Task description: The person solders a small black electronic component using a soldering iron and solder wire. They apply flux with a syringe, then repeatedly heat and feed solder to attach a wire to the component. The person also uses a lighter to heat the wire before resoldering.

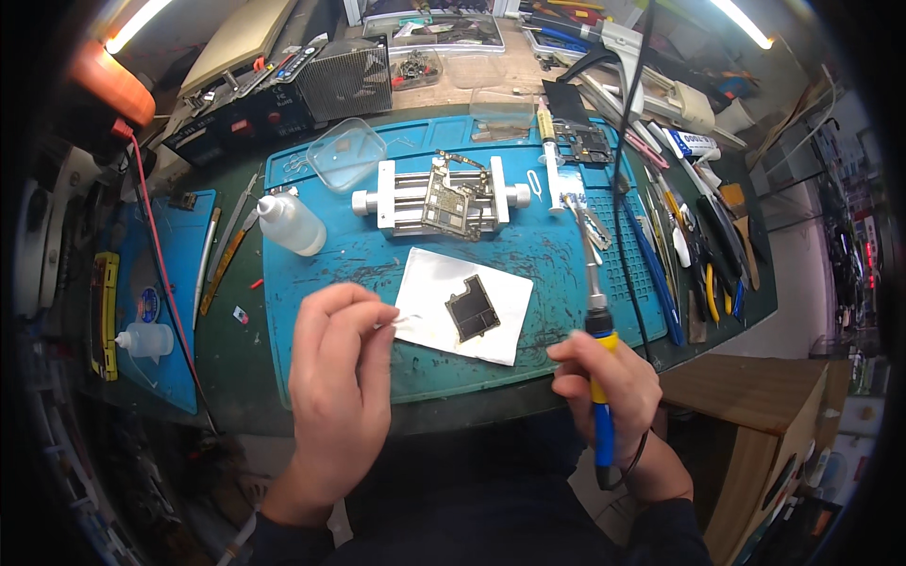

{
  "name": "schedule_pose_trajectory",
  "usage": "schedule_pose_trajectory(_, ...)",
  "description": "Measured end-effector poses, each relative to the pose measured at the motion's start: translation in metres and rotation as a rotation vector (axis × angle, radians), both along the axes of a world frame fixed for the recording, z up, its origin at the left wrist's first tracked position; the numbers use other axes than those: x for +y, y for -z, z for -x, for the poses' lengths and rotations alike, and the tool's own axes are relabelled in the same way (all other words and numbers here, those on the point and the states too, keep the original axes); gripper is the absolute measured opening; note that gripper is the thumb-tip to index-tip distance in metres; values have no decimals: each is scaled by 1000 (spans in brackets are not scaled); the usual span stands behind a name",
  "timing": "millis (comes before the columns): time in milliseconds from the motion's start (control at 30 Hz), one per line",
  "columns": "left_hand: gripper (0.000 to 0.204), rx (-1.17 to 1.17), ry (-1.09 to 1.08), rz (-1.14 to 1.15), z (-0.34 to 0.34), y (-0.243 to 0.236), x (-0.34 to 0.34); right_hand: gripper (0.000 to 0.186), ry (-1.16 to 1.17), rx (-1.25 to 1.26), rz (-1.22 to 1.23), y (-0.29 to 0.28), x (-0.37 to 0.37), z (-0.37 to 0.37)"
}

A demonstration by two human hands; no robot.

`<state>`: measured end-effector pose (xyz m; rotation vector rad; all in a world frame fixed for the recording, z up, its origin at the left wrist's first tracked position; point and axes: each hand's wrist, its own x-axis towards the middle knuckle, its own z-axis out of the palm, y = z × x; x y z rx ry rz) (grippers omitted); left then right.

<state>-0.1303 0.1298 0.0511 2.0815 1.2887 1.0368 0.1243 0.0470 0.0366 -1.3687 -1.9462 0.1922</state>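
My right hand [618, 387] is closed round the yellow and blue handle of a soldering iron [593, 283], whose metal shaft points up and away from me. A thin white piece [406, 319], too small to make out, is pinched in the fingertips of my left hand [340, 377], over the left edge of a folded white cloth or paper [510, 341]. On that sheet lies a dark circuit board [472, 309] with a notched outline. Behind it a metal clamp holder [387, 212] carries a second circuit board [447, 203].
A blue work mat [330, 269] covers the bench. Left of the holder are a white squeeze bottle [291, 224] and a clear plastic box [347, 156]. Syringes [549, 156] stand behind on the right, beside tweezers, brushes and hand tools [698, 245]. A black cable [619, 170] hangs across the right side.
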Motion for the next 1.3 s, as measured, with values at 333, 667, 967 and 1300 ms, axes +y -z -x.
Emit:
schedule_pose_trajectory(333, 29, 127, 109, 44, -10, -13, 22, 42, 12, -82, -125, 1, 18, 28)
schedule_pose_trajectory(667, 19, 282, 208, 89, -15, -20, 37, 44, 98, -12, -170, 0, 15, 8)
schedule_pose_trajectory(967, 18, 308, 59, 234, 18, -34, 17, 41, 86, 95, -193, -1, 18, 9)
schedule_pose_trajectory(1300, 17, 54, 43, 126, 19, -22, 4, 39, 35, 260, -244, 8, 15, -6)
